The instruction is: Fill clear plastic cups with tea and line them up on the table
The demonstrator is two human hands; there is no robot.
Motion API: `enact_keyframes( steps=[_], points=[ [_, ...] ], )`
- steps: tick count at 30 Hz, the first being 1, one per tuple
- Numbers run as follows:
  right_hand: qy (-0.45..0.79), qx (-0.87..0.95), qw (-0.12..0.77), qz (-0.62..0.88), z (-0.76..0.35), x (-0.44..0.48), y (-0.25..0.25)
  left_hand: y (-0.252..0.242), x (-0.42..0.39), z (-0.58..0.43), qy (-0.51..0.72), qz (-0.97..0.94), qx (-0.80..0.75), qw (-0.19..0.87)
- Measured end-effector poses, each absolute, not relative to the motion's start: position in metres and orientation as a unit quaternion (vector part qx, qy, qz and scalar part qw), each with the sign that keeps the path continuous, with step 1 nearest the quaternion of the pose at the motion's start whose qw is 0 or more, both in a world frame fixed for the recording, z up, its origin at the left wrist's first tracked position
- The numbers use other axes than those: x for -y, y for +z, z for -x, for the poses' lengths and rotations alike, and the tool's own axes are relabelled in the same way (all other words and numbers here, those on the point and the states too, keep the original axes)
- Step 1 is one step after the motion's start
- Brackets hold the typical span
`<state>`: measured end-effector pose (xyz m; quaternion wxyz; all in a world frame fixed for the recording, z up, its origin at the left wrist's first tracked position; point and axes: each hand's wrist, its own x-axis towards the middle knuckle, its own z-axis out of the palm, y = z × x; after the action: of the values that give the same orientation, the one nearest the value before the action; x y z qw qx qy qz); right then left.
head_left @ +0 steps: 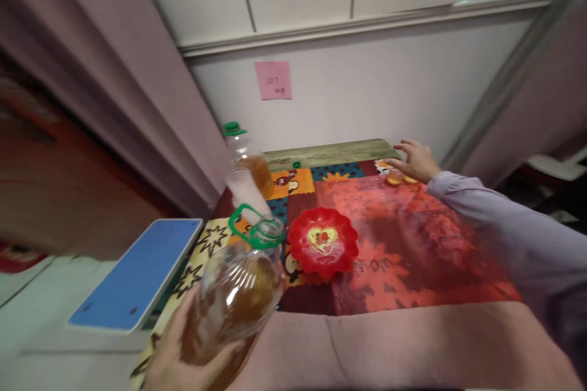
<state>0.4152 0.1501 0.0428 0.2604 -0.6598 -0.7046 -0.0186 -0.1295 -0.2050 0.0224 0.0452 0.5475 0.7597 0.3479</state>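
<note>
My left hand (178, 354) grips a large clear bottle (233, 293) of amber liquid, tilted, with a green handle ring at its open neck. My right hand (415, 160) reaches to the far edge of the table, fingers spread and curled over a small glass of amber liquid (394, 177); an orange piece lies beside it. A red scalloped plate (323, 239) with a heart picture sits mid-table. A second bottle (245, 165) with a green cap stands at the back left, with a white plastic cup (245, 192) in front of it.
A patterned cloth and a red plastic sheet (413, 256) cover the table. A blue-topped white box (135, 272) lies at the left. A small green cap (296, 164) sits near the table's far edge. A pink note (273, 79) hangs on the white wall behind.
</note>
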Motion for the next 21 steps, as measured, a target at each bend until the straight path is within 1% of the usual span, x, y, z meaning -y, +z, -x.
enact_keyframes(
  steps=[3, 5, 9, 13, 15, 17, 19, 21],
  points=[
    [-0.009, 0.78, 0.326, 0.534, -0.364, -0.127, 0.071, 0.03, 0.207, 0.123, 0.373, -0.562, -0.735, 0.07],
    [0.0, 0.817, 0.339, 0.466, -0.319, -0.105, 0.088, 0.034, 0.207, 0.119, 0.385, -0.572, -0.721, 0.063],
    [0.007, 0.89, 0.289, 0.352, -0.224, -0.063, 0.107, 0.036, 0.21, 0.115, 0.397, -0.584, -0.707, 0.047],
    [0.037, 0.908, 0.285, 0.304, -0.147, -0.047, 0.109, 0.035, 0.213, 0.113, 0.406, -0.587, -0.699, 0.049],
    [0.055, 0.919, 0.271, 0.282, -0.118, -0.047, 0.109, 0.035, 0.214, 0.113, 0.411, -0.591, -0.692, 0.053],
    [0.063, 0.931, 0.239, 0.269, -0.098, -0.048, 0.11, 0.034, 0.214, 0.112, 0.418, -0.596, -0.684, 0.051],
    [0.059, 0.94, 0.202, 0.268, -0.084, -0.05, 0.109, 0.033, 0.214, 0.113, 0.423, -0.6, -0.678, 0.042],
    [0.05, 0.943, 0.183, 0.274, -0.075, -0.052, 0.107, 0.031, 0.213, 0.113, 0.423, -0.605, -0.674, 0.034]
  ],
)
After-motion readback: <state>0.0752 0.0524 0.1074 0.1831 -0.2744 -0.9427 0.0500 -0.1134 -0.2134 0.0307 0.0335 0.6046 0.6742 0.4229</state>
